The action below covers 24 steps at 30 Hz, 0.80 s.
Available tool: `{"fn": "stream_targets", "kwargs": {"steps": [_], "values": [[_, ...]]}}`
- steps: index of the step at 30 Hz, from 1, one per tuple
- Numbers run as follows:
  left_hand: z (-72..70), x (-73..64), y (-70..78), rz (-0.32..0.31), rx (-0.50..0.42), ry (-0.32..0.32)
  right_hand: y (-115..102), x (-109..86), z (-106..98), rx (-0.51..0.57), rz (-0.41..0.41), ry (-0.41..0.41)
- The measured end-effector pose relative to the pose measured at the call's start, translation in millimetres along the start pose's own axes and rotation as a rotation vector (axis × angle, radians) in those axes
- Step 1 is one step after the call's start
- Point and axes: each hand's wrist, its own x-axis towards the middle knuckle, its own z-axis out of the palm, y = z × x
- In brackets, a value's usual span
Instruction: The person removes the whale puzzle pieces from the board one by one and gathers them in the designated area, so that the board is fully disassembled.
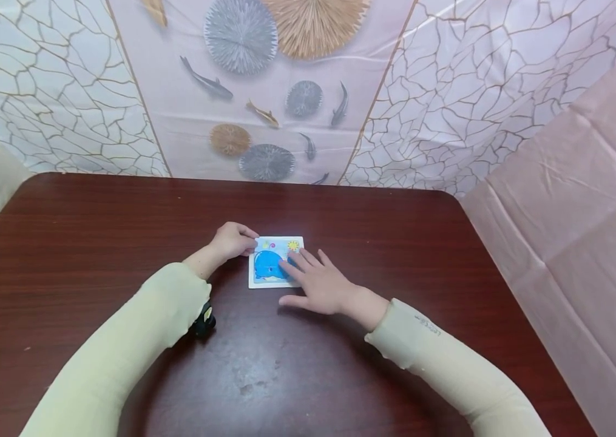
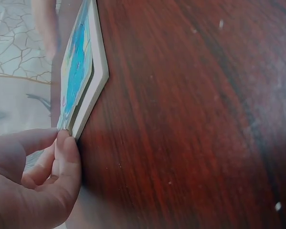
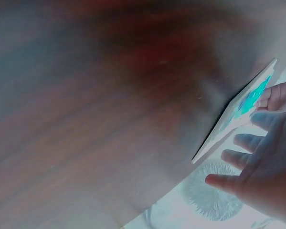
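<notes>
A small square picture puzzle [image 1: 268, 267] with a blue whale and a yellow sun lies on the table in a white frame [image 1: 250, 280]. At its far left corner my left hand [image 1: 232, 241] pinches the edge between thumb and fingers. The left wrist view shows the picture panel [image 2: 78, 64] tilted up, with a dark gap between it and the frame's rim [image 2: 99, 71]. My right hand [image 1: 321, 288] is spread over the puzzle's right side, fingers straight, overlapping the picture in the head view. Its fingers hide part of the whale.
The dark red-brown wooden table [image 1: 395, 243] extends around the puzzle. A black device [image 1: 204, 321] sits at the left wrist. Behind the table hangs a patterned cloth [image 1: 264, 79], and a pale pink cloth [image 1: 575, 200] hangs along the right side.
</notes>
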Motion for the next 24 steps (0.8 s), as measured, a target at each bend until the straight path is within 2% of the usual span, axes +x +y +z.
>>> {"fn": "stream_targets", "kwargs": {"steps": [4,9,20,24], "values": [[0.0,0.7,-0.6,-0.003,-0.001,-0.004,-7,15.4,1,0.012,-0.016,-0.038],[-0.8,2.4,-1.5,-0.007,0.007,0.005,-12,25.8,4,0.003,-0.018,-0.091],[-2.0,0.9,1.4,-0.004,0.003,0.026,-12,29.5,7,-0.045,-0.017,-0.128],[-5.1,1.9,0.6,-0.010,-0.040,0.045,-12,29.6,8,-0.044,-0.011,-0.139]]}}
